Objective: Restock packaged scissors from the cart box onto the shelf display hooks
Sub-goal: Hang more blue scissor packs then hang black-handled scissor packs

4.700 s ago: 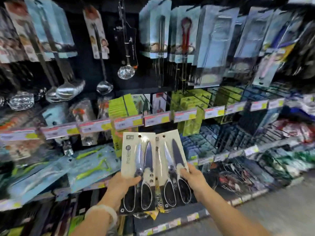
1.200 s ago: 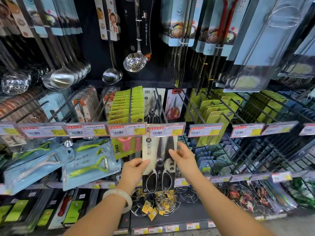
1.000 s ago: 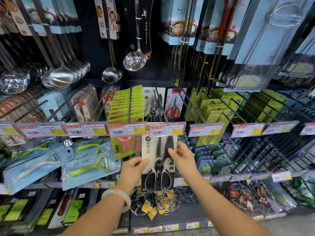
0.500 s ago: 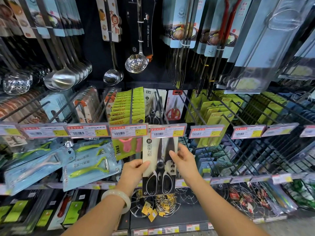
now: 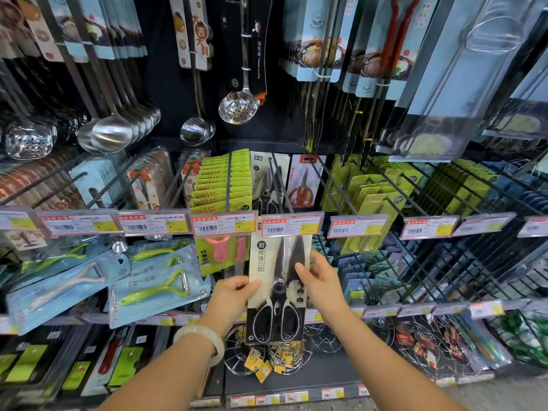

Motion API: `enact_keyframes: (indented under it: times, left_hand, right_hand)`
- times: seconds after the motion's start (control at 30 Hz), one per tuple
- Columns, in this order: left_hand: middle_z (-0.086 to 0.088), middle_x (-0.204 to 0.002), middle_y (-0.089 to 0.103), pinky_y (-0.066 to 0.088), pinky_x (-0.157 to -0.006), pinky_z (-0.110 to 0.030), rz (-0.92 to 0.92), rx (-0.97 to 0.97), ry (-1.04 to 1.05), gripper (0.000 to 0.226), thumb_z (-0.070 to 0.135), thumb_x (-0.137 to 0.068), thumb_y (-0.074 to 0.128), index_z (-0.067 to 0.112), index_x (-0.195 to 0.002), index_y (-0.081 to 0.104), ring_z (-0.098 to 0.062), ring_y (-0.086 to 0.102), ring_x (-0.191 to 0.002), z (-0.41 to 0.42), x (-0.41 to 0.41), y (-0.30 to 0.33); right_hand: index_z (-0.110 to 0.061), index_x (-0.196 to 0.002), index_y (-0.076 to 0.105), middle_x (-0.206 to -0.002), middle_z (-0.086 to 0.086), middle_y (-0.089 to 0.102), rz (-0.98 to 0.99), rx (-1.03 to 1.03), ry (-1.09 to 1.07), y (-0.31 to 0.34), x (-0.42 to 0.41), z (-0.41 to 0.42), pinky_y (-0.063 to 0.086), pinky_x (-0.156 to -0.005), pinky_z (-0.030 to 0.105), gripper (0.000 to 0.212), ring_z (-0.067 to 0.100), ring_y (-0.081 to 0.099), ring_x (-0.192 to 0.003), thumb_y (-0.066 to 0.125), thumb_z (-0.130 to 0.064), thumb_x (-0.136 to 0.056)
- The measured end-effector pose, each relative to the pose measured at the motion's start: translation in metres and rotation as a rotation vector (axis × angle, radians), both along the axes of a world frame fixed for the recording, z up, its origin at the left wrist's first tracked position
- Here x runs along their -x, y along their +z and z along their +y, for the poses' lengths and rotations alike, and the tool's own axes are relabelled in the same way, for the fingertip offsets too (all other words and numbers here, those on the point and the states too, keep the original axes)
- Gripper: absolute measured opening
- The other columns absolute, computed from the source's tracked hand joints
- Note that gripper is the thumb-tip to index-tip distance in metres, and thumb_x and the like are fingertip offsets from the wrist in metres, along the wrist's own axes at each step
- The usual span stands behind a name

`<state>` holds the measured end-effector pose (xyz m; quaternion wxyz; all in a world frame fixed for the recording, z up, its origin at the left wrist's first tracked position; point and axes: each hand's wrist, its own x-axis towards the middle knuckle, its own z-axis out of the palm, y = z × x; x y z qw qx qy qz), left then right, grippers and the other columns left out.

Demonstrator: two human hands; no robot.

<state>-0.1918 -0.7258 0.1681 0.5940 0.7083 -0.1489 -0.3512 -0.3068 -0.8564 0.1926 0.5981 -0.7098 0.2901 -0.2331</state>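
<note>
Left hand (image 5: pixel 229 295) and right hand (image 5: pixel 321 284) pinch the side edges of a packaged kitchen scissors card (image 5: pixel 277 287), held upright with its top just behind a price tag (image 5: pixel 292 227); further back, another scissors pack (image 5: pixel 267 179) hangs on the display hook (image 5: pixel 281 185).

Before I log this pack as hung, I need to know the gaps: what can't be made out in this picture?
- Head view: top of the cream-and-black packaged scissors, with its hang hole, sits behind the red-and-yellow price tag; whether it is on the hook is hidden.
- Price digits: too small and blurred.
- The cart box: out of frame.
- Left hand and right hand hold the pack's edges; fingers behind it are hidden.
</note>
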Motion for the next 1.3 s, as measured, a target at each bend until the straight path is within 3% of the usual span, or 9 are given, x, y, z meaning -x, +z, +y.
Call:
enact_keyframes:
  times: [0.13, 0.33, 0.5, 0.57, 0.67, 0.8, 0.93, 1.1, 1.3]
  left_hand:
    - [-0.010, -0.083, 0.070, 0.057, -0.084, -0.044, -0.021, -0.014, -0.004, 0.017, 0.012, -0.090, 0.062, 0.015, -0.075, 0.070, -0.023, 0.064, -0.080, 0.000, 0.006, 0.003]
    - [-0.013, -0.081, 0.065, 0.051, -0.087, -0.055, -0.042, -0.004, 0.008, 0.016, 0.019, -0.089, 0.063, 0.012, -0.077, 0.070, -0.024, 0.058, -0.077, 0.004, -0.001, 0.004]
    - [-0.017, -0.085, 0.072, 0.053, -0.083, -0.052, -0.057, -0.002, -0.008, 0.017, 0.015, -0.090, 0.062, 0.015, -0.076, 0.071, -0.026, 0.063, -0.077, -0.002, 0.004, 0.004]
    - [-0.016, -0.080, 0.067, 0.053, -0.081, -0.052, -0.056, 0.000, -0.009, 0.018, 0.017, -0.089, 0.063, 0.012, -0.074, 0.072, -0.024, 0.058, -0.075, -0.002, 0.004, 0.000]
    - [-0.013, -0.073, 0.061, 0.051, -0.071, -0.042, -0.096, -0.044, 0.017, 0.023, 0.020, -0.089, 0.064, 0.005, -0.072, 0.069, -0.022, 0.054, -0.070, -0.003, -0.001, -0.003]
    - [-0.008, -0.087, 0.060, 0.042, -0.072, -0.030, -0.197, -0.175, -0.045, 0.015, 0.024, -0.093, 0.056, 0.014, -0.101, 0.062, -0.019, 0.053, -0.077, -0.011, -0.007, 0.008]
    - [-0.005, -0.128, 0.055, 0.043, -0.096, -0.031, -0.270, -0.278, -0.111, 0.052, 0.027, -0.090, 0.061, 0.017, -0.137, 0.040, -0.022, 0.055, -0.111, -0.013, -0.006, 0.008]
    - [-0.012, -0.137, 0.048, 0.039, -0.107, -0.042, -0.604, -0.597, -0.089, 0.072, 0.034, -0.083, 0.067, 0.017, -0.143, 0.031, -0.031, 0.046, -0.126, 0.006, 0.002, 0.006]
    - [-0.011, -0.158, 0.012, 0.016, -0.119, -0.047, -0.800, -0.930, -0.048, 0.077, 0.028, -0.091, 0.057, 0.017, -0.151, 0.009, -0.031, 0.011, -0.146, 0.080, 0.007, 0.016]
  right_hand:
    - [-0.023, -0.115, 0.055, -0.104, 0.015, 0.066, 0.021, 0.026, -0.032, 0.000, 0.001, -0.003, 0.051, -0.086, 0.036, 0.024, 0.030, 0.061, -0.093, 0.052, -0.012, -0.094]
    - [-0.015, -0.120, 0.057, -0.104, 0.000, 0.069, 0.031, 0.037, -0.032, 0.004, -0.006, -0.004, 0.052, -0.090, 0.035, 0.027, 0.018, 0.064, -0.098, 0.053, -0.011, -0.094]
    - [-0.036, -0.099, 0.057, -0.094, 0.006, 0.068, 0.030, 0.053, -0.065, 0.008, -0.001, -0.007, 0.051, -0.078, 0.033, 0.027, 0.020, 0.062, -0.083, 0.052, -0.010, -0.094]
    - [-0.030, -0.107, 0.059, -0.087, 0.007, 0.067, 0.040, 0.079, -0.058, 0.007, -0.001, -0.009, 0.051, -0.073, 0.035, 0.023, 0.023, 0.060, -0.078, 0.052, -0.012, -0.094]
    - [-0.016, -0.120, 0.055, -0.070, -0.007, 0.054, 0.125, 0.082, -0.051, 0.004, -0.007, -0.011, 0.044, -0.060, 0.015, 0.026, 0.008, 0.052, -0.064, 0.051, -0.013, -0.095]
    - [-0.015, -0.139, 0.041, -0.121, 0.005, 0.062, 0.250, 0.040, -0.046, 0.003, -0.022, -0.014, 0.049, -0.096, 0.037, 0.046, 0.021, 0.059, -0.109, 0.050, -0.024, -0.095]
    - [-0.012, -0.147, 0.023, -0.103, 0.002, 0.060, 0.428, 0.085, -0.032, 0.006, -0.028, -0.012, 0.044, -0.084, 0.035, 0.058, 0.024, 0.058, -0.095, 0.045, -0.032, -0.097]
    - [-0.009, -0.142, 0.032, -0.145, 0.010, 0.042, 0.600, 0.309, 0.176, 0.005, -0.025, 0.012, 0.036, -0.104, 0.034, 0.053, 0.028, 0.042, -0.132, 0.049, -0.028, -0.096]
    - [-0.012, -0.144, 0.028, -0.148, 0.010, 0.034, 0.684, 0.801, 0.576, 0.007, -0.051, 0.081, 0.028, -0.112, 0.036, 0.057, 0.028, 0.032, -0.137, 0.052, -0.029, -0.094]
